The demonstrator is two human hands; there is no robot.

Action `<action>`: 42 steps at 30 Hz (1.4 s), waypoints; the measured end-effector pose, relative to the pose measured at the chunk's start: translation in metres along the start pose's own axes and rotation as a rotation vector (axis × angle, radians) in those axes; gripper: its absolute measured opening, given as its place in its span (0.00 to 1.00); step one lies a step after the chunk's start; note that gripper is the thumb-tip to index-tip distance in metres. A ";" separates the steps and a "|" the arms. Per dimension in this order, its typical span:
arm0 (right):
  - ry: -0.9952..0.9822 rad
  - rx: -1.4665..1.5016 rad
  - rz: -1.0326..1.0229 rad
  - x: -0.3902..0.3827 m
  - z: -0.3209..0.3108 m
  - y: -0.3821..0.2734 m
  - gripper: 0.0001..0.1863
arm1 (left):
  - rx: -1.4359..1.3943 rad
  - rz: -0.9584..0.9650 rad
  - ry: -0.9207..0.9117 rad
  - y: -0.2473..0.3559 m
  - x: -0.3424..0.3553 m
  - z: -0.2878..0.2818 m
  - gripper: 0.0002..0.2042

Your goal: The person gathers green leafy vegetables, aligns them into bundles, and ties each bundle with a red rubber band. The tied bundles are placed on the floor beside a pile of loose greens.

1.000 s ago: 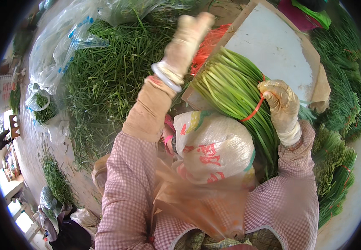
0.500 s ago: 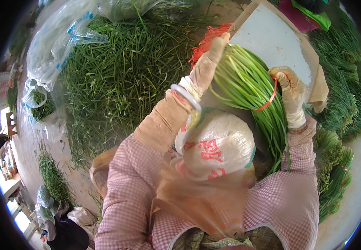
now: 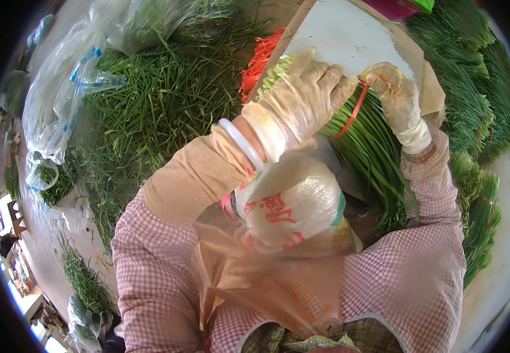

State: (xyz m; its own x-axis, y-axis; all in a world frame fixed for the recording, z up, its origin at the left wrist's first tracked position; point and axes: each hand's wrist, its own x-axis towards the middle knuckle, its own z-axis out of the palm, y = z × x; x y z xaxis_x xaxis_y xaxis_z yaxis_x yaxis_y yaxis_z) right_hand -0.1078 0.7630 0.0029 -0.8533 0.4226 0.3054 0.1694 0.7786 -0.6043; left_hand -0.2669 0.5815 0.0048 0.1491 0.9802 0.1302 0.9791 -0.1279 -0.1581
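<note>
A bundle of long green garlic chives [image 3: 372, 147] lies slantwise, its pale cut ends toward the upper left. A red tie [image 3: 355, 113] crosses the bundle. My left hand [image 3: 308, 97], in a pale stained glove, rests across the stems below the cut ends with its fingers spread. On the bundle's right side my right hand [image 3: 393, 94], gloved too, is closed, its fingertips pinching the upper end of the red tie. The fingertips of both hands almost meet there. Part of the bundle is hidden under my left hand.
Loose greens [image 3: 160, 106] spread at the left beside clear plastic bags [image 3: 60, 100]. Red ties [image 3: 262, 59] lie by a pale board [image 3: 349, 35] at the top. Tied bundles [image 3: 467, 82] are stacked at the right. A white woven sack [image 3: 290, 200] sits before me.
My left hand has moved from the cut ends down and right onto the stems, its fingers spreading. My right hand has shifted up and left, now pinching the tie's upper end.
</note>
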 end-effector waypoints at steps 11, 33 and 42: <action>-0.008 0.840 0.271 -0.027 -0.016 -0.084 0.13 | 0.071 -0.406 0.015 0.024 0.054 0.025 0.44; -0.115 -0.327 0.027 -0.106 0.068 0.011 0.10 | -0.752 -0.165 -0.273 0.002 0.069 -0.008 0.46; -0.195 -0.272 0.194 -0.092 0.079 0.025 0.08 | -0.686 -0.182 1.137 0.013 0.031 -0.042 0.67</action>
State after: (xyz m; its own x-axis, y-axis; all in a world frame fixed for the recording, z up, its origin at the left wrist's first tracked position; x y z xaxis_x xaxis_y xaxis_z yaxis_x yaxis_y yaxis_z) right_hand -0.0640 0.7067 -0.0990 -0.8656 0.4988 0.0432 0.4395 0.7982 -0.4120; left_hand -0.2443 0.6038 0.0480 -0.2863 0.3651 0.8858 0.8184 -0.3875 0.4243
